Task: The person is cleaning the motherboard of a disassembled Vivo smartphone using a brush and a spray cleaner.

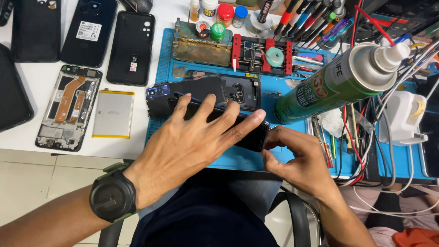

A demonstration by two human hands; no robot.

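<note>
My left hand point(192, 142) lies flat over the black phone point(249, 132), fingers point(249, 121) spread along its top face, pressing it down onto the blue mat point(398, 160) at the near edge of the surface. Not a grip, more a clamp w/ the palm. My right hand point(297, 160) is at the phone's right end, thumb and index pinched at the corner; can't tell if there's a pick or tool between them, too small to see.

To do this well, I judge: keep the left palm pressure even so the phone doesn't slide off the mat edge toward my lap. Work the corner w/ small moves, not a big pry, since the body looks thin and could flex. Keep the right wrist low.

Watch the green spray can point(338, 84) lying tilted just beside my right hand, nozzle toward the cables point(366, 151); an elbow bump would roll it. The opened phone back w/ camera ring point(238, 91) sits right behind my left fingers, nearly touching, so no pushing fwd. Loose battery point(113, 113) and stripped phone frame point(68, 107) are well apart to the left, no issue there.
</note>
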